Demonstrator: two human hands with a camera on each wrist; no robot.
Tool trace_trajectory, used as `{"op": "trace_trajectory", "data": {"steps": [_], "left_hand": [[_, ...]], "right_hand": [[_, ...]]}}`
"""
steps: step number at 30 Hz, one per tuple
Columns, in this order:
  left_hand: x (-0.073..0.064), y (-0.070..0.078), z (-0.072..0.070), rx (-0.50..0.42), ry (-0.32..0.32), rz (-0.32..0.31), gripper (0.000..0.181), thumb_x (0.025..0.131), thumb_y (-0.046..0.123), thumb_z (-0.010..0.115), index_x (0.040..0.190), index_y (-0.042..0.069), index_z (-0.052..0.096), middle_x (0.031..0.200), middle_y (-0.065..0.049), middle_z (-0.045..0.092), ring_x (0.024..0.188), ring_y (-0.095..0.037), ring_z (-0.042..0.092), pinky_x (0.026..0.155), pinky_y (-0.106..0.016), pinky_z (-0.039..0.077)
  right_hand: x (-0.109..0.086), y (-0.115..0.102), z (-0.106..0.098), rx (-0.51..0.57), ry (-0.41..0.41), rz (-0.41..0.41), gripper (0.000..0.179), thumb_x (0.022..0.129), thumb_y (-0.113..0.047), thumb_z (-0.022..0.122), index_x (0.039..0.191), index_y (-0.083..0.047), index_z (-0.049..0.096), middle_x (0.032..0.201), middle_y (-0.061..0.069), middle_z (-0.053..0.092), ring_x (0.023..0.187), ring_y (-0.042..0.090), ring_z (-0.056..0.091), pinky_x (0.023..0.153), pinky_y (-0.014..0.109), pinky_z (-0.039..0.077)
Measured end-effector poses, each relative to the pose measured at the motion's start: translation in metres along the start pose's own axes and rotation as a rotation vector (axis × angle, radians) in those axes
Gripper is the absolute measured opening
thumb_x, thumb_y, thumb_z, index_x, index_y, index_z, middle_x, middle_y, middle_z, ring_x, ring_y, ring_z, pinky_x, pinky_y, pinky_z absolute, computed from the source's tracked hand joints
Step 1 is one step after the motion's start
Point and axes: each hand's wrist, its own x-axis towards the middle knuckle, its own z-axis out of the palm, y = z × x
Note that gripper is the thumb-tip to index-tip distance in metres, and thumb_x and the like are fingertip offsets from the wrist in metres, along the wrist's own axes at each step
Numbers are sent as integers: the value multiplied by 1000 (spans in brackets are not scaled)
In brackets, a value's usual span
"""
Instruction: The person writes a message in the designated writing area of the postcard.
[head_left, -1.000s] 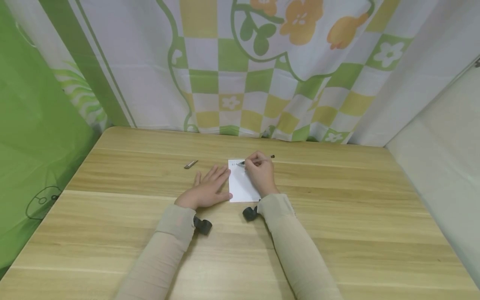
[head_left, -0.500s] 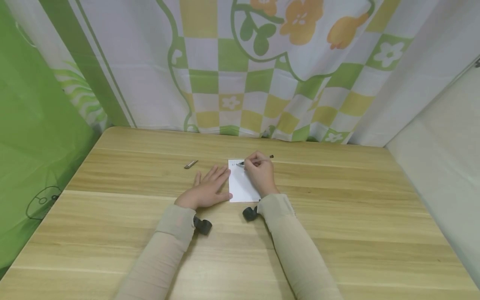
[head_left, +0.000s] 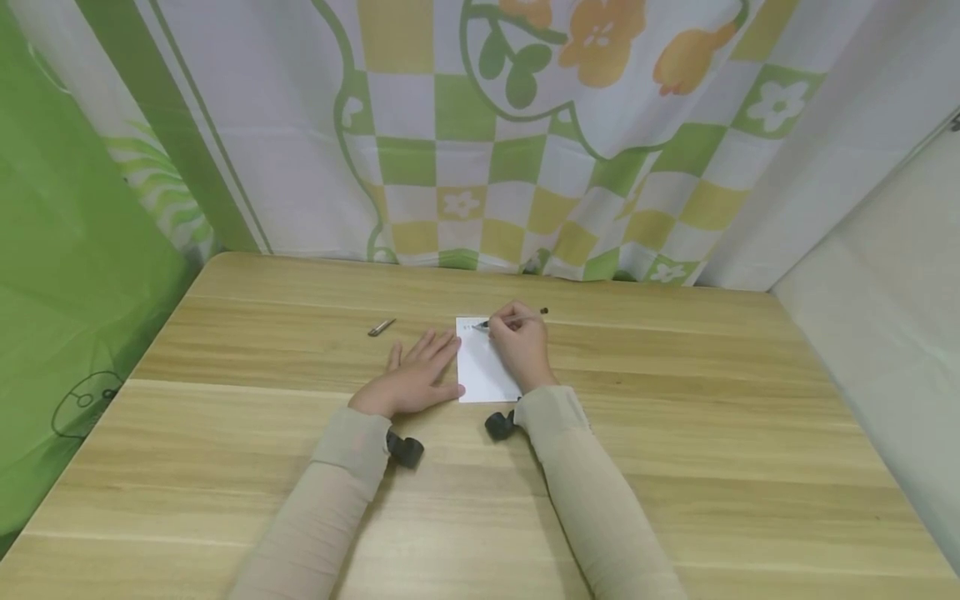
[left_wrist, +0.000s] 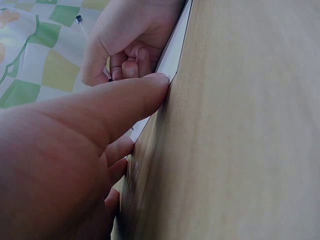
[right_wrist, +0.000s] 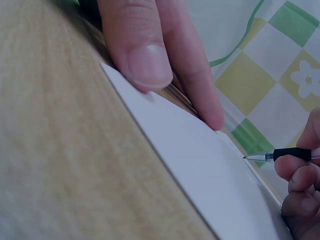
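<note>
A small sheet of white paper (head_left: 486, 371) lies on the wooden table, with a short row of dark marks near its top edge. My right hand (head_left: 521, 346) rests on its right side and pinches a pen (right_wrist: 292, 154) with a clear tip and black grip. The pen's point is at the paper by the marks. My left hand (head_left: 411, 379) lies flat with fingers spread, its thumb (left_wrist: 145, 95) and fingertips touching the paper's left edge. Beyond the left hand lies a pen cap (head_left: 382, 327), apart from both hands.
The wooden table (head_left: 712, 458) reaches out on all sides of the paper. A patterned curtain (head_left: 465, 167) hangs along its far edge. Green cloth (head_left: 75, 250) hangs at the left and a pale wall (head_left: 885, 275) stands at the right. Small black cameras sit at both wrists.
The pen's rear end has shifted slightly as the right hand makes tiny movements at the marks. The left hand, paper and cap stay in place.
</note>
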Motion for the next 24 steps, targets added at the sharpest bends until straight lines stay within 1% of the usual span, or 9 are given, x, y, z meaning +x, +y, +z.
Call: {"op": "trace_trajectory", "data": {"steps": [7, 24], "left_hand": [[-2, 3, -3, -19, -3, 10, 85, 100, 54, 52, 164, 17, 9, 170, -1, -4, 155, -28, -12, 115, -64, -19], [-3, 4, -4, -13, -6, -1, 85, 100, 55, 52, 164, 18, 9, 170, 0, -4, 155, -26, -13, 115, -64, -19]], "right_hand": [[0, 0, 0, -1, -8, 1, 7, 86, -14, 63, 84, -10, 67, 81, 5, 68, 78, 21, 63, 73, 31, 50], [0, 0, 0, -7, -5, 8, 5, 84, -13, 63, 82, -10, 66, 81, 5, 67, 79, 21, 61, 72, 32, 48]]}}
